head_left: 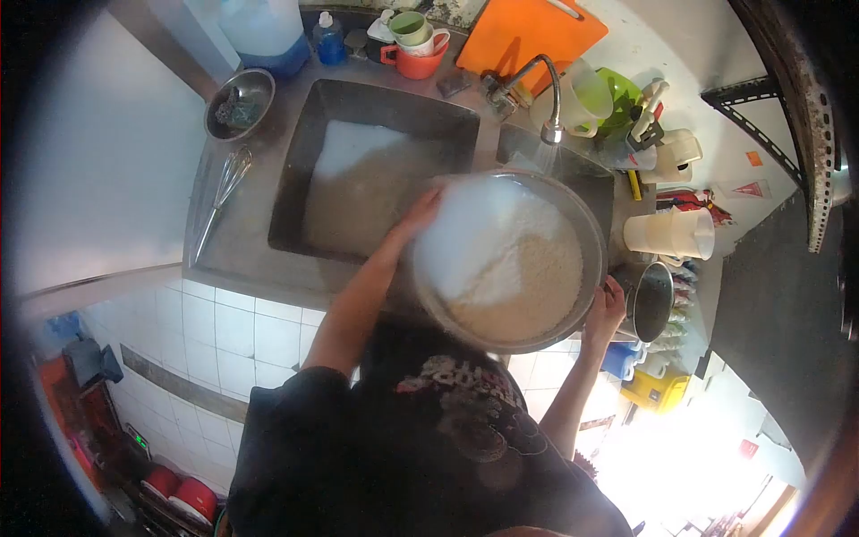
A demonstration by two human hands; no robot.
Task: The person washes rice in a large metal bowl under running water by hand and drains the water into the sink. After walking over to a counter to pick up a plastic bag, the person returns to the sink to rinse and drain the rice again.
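A large round metal bowl point(586, 215) is held over the right side of the sink counter, close to the body. Pale, whitish grains point(537, 268) lie in it, with bright glare on its left half. My left hand point(420, 210) grips the bowl's left rim. At the lower right rim, my right hand point(607, 309) is closed on the edge. The faucet point(553, 98) stands just beyond the bowl's far rim, with what looks like water spraying from its head. Left of the bowl, the large sink basin point(291, 179) holds cloudy liquid.
A whisk point(221, 201) and a small metal bowl point(240, 106) sit on the counter at the left. Stacked cups point(419, 58), a blue bottle point(329, 40) and an orange board point(528, 40) are behind. Plastic jugs point(667, 234) and a metal pot point(650, 302) stand at the right.
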